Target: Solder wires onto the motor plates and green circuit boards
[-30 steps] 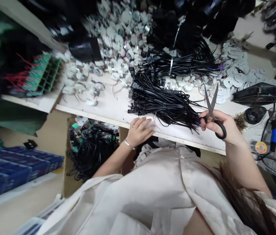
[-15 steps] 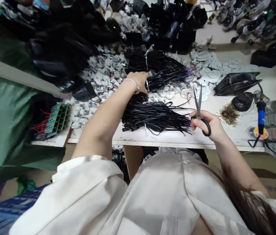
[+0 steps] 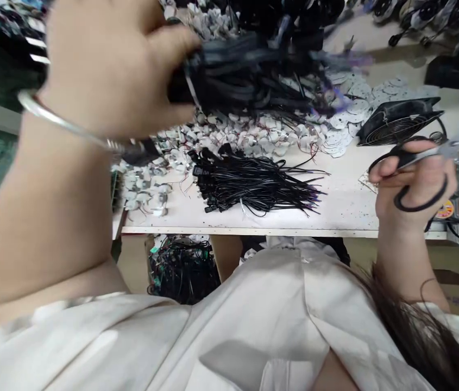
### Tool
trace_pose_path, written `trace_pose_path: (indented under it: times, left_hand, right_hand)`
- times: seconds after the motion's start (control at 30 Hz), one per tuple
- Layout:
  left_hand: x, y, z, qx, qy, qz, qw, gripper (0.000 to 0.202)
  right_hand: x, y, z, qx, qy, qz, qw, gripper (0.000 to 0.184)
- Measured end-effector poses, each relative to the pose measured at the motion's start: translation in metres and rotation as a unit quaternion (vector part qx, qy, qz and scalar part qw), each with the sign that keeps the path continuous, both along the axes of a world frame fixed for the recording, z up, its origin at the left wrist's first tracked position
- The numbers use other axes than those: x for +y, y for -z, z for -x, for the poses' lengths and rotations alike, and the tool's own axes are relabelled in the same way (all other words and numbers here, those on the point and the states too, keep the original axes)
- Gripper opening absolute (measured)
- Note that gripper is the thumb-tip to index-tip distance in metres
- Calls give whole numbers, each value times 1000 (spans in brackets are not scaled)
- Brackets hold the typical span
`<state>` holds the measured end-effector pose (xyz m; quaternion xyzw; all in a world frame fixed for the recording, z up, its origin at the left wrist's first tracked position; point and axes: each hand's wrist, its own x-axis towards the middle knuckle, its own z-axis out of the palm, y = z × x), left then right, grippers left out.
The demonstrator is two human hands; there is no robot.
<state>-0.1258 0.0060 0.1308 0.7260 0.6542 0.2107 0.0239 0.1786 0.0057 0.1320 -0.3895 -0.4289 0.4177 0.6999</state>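
Observation:
Raised close to the camera, my left hand (image 3: 119, 65) grips a bundle of black cables (image 3: 249, 81) with a pale tie round it. The loose purple-tipped ends point right and are smeared by motion. My right hand (image 3: 420, 179), at the right side of the table, holds scissors (image 3: 406, 201) with black handles. Their blades point up and right, away from the cables. A second bundle of black cables (image 3: 253, 184) lies on the white table between my hands, with plugs at its left end and a tie near its lower edge.
Many small white motor-like parts (image 3: 148, 193) cover the table behind and left. Flat white discs (image 3: 353, 119) lie beside a black fan (image 3: 400, 122). A solder reel (image 3: 445, 209) and a dark cord are at the right edge. Below the table is a heap of dark cables (image 3: 184, 271).
My left hand has lifted the rear cable bundle off the table, up towards the camera. My right hand has moved right with the scissors, whose blades have swung from upward to rightward.

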Motion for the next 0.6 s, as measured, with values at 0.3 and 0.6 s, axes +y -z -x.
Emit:
trace_pose_path:
  times: [0.3, 0.6]
  left_hand:
    - [-47, -5, 34, 38, 59, 7, 998, 57]
    - [-83, 58, -24, 47, -212, -110, 970, 38]
  right_hand:
    - [8, 5, 97, -129, -347, 65, 927, 54]
    - [19, 39, 117, -126, -390, 67, 910, 50]
